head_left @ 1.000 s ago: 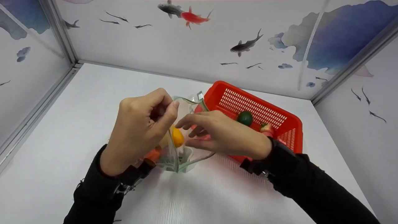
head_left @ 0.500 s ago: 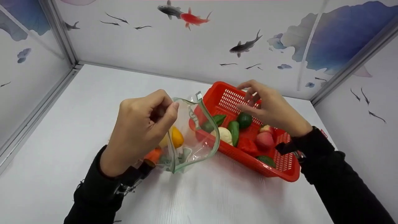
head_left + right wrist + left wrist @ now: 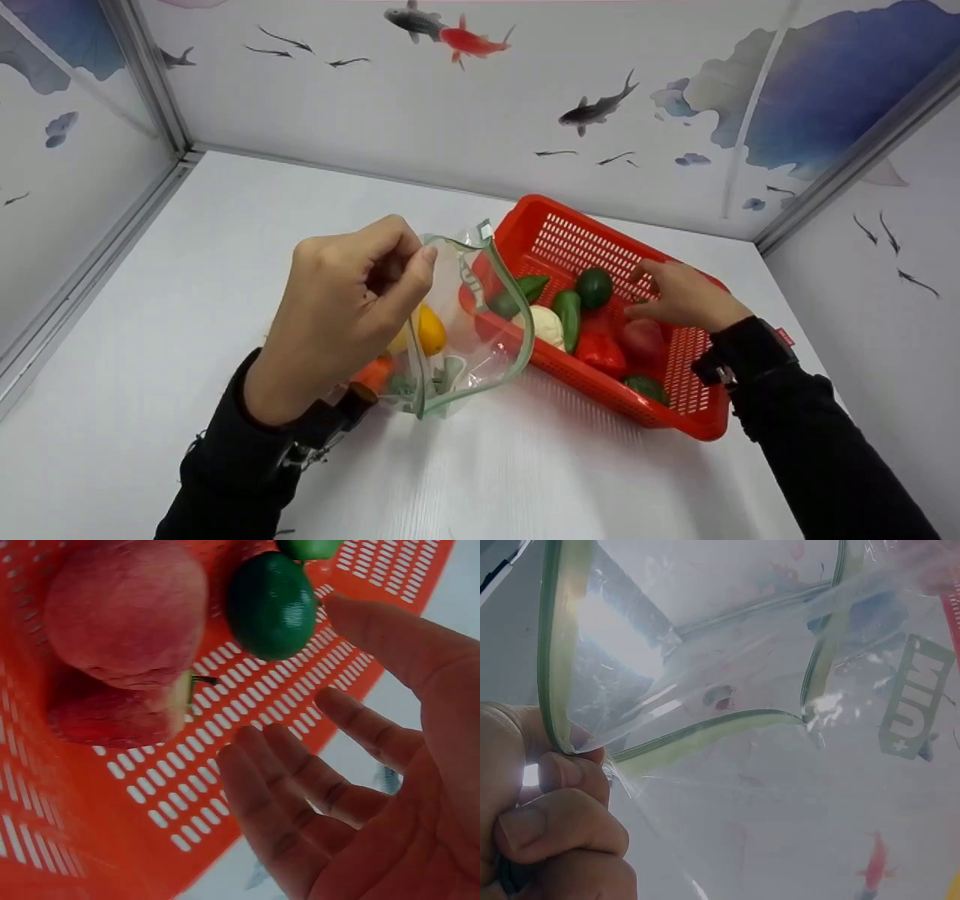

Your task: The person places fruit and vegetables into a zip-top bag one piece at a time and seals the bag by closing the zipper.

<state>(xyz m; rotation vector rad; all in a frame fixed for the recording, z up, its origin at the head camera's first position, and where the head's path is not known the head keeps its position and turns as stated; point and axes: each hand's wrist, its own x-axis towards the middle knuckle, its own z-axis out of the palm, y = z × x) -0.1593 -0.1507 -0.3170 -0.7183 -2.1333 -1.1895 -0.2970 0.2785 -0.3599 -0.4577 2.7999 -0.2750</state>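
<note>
My left hand [image 3: 349,315] pinches the green-trimmed edge of a clear zip bag [image 3: 682,739], whose mouth gapes. Inside the bag show a yellow fruit [image 3: 431,330] and an orange piece [image 3: 375,373] partly behind the wrist. Over the right part of the red basket [image 3: 551,360], my right hand [image 3: 686,296] has its fingers spread and nothing in them. Close to its fingertips lie a pink peach-like fruit [image 3: 127,611], a red fruit with a dark stem [image 3: 112,712] and a dark green rounded fruit [image 3: 271,606].
Also in the basket are a white cauliflower-like piece [image 3: 546,326], a long green vegetable [image 3: 568,319], a red pepper [image 3: 600,352] and another green piece [image 3: 646,388]. The basket stands on a white table [image 3: 480,480], with printed wall panels [image 3: 360,112] behind.
My right hand has left the bag's mouth, crossed to the right and come down into the basket. The left hand keeps its grip on the bag in the same spot.
</note>
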